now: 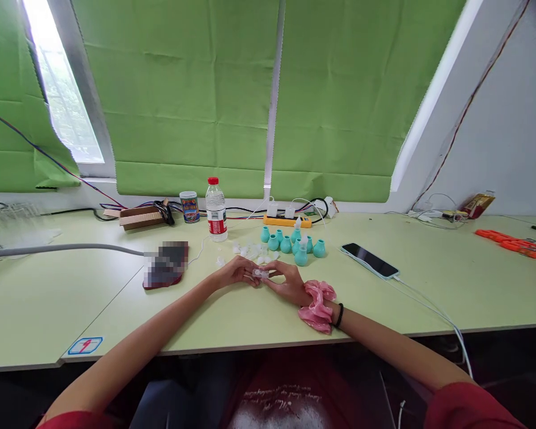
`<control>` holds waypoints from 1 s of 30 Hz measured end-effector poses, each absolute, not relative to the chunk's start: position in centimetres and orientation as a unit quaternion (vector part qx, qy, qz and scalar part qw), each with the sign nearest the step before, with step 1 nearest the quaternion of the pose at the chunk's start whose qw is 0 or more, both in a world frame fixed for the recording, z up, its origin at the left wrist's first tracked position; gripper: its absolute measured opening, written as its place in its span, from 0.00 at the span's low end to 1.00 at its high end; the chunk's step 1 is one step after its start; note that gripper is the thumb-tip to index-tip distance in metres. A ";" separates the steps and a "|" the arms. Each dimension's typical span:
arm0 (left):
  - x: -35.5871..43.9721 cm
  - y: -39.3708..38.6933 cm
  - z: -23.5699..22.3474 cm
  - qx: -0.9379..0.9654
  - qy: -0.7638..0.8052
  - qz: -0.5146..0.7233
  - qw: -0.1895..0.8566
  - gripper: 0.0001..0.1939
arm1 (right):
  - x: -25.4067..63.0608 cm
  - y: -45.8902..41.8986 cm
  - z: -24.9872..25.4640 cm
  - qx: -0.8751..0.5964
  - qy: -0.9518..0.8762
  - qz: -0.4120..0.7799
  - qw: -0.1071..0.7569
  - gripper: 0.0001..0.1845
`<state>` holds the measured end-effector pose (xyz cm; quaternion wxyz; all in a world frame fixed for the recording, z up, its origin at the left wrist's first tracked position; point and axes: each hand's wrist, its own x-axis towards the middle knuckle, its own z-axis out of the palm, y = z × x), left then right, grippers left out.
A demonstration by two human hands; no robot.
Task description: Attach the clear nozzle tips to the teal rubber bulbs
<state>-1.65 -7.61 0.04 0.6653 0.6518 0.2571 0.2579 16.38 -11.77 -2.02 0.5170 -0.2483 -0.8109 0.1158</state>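
Note:
My left hand (234, 271) and my right hand (287, 280) meet over the pale green table (116, 298), both pinching a small clear plastic piece (260, 273) between their fingertips. A pink scrunchie (316, 306) and a black band sit on my right wrist. Just beyond the hands lie several loose clear plastic pieces (250, 250). Behind those stands a cluster of teal bulb-shaped parts (295, 243), some of them with white tips.
A phone (370, 260) on a white cable lies to the right. A water bottle (216, 210), a can (189, 207), a cardboard box (138, 217) and a yellow power strip (287, 221) line the back. A dark pouch (166, 264) lies left. Orange tools (513, 243) are far right.

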 end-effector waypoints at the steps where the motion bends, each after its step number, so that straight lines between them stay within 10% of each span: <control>1: -1.6 -7.6 0.0 0.648 0.258 0.254 0.670 0.16 | 16.3 -11.8 -2.0 -0.257 -0.803 0.131 0.522 0.11; 19: -0.7 -8.3 -0.5 0.644 0.278 0.306 0.643 0.17 | 16.2 -11.3 -2.3 -0.320 -0.755 0.203 0.535 0.13; 30: -1.1 -7.9 -0.1 0.624 0.284 0.375 0.624 0.17 | 14.6 -18.9 4.2 -0.210 -0.826 0.013 0.523 0.22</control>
